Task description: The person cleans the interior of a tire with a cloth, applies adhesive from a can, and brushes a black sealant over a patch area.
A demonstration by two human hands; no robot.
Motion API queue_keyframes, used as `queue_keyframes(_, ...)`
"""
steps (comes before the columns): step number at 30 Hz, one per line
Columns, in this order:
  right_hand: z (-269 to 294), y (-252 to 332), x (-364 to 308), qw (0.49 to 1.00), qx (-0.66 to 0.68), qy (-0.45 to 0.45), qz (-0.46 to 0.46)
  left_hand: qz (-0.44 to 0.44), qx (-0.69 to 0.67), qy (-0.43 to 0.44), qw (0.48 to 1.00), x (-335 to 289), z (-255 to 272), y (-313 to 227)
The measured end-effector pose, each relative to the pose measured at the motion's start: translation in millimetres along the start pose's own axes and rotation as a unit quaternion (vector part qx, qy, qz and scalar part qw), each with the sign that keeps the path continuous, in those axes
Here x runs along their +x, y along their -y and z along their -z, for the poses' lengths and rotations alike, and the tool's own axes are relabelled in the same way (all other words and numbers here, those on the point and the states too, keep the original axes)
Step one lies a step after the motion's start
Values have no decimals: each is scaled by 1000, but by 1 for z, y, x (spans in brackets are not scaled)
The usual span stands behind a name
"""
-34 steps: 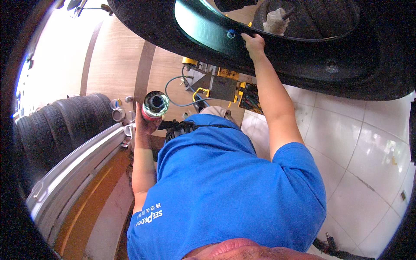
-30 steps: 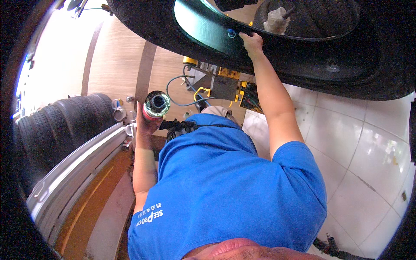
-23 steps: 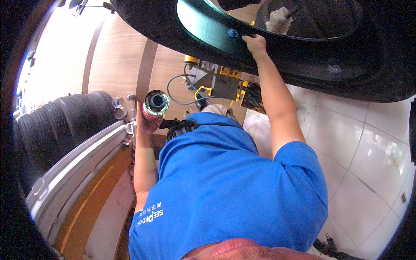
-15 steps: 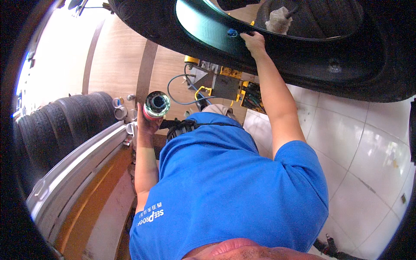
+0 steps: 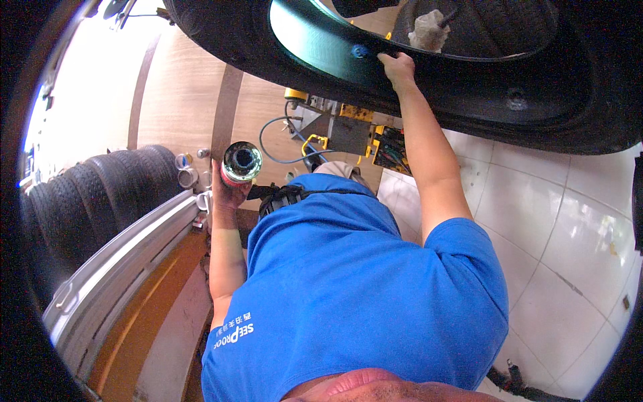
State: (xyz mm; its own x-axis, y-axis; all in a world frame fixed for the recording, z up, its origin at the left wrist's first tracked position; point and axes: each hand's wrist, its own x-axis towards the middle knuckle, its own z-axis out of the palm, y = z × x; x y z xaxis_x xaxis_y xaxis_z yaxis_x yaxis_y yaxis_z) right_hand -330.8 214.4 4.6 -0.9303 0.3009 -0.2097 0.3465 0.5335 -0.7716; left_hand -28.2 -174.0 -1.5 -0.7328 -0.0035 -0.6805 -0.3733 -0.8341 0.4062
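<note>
Black tyre (image 5: 469, 100) sat up top in head view; R hand (image 5: 398, 67), fingers bunched (couldn't tell if holding anything), had shifted slightly R of blue spot (image 5: 360, 51) vs prev frame, so work stayed local. L hand (image 5: 231, 194) gripped red tin (image 5: 242, 162), basically unmoved.

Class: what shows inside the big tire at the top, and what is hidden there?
Inside the tire, a blue mark and a pale round mark show on the lining. The right hand, beside the blue one, covers the lining behind it.
</note>
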Motion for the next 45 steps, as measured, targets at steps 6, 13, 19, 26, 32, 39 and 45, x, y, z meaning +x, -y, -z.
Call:
queue_keyframes(6, -7, 0, 11, 999, -28, -7, 19, 7, 10, 77, 997, 5, 1, -2)
queue_keyframes(13, 3, -10, 3, 994, -107, -5, 17, -6, 23, 27, 999, 4, -3, -1)
queue_keyframes(19, 2, -4, 5, 996, -82, -3, 38, -9, 17, 22, 1000, 4, 0, 1)
queue_keyframes(26, -2, -13, 3, 981, -180, 29, 64, -10, 7, -5, 1000, -3, -15, 0)
queue_keyframes(32, -5, -5, 2, 982, -176, 42, 61, 4, 5, 29, 1000, 0, -4, -1)
queue_keyframes(39, 8, -3, 0, 985, -153, 8, 77, -1, 2, 31, 1000, 1, 3, 0)
queue_keyframes(45, 4, -9, 2, 978, -187, 30, 83, 2, -10, 34, 999, 1, 3, 1)
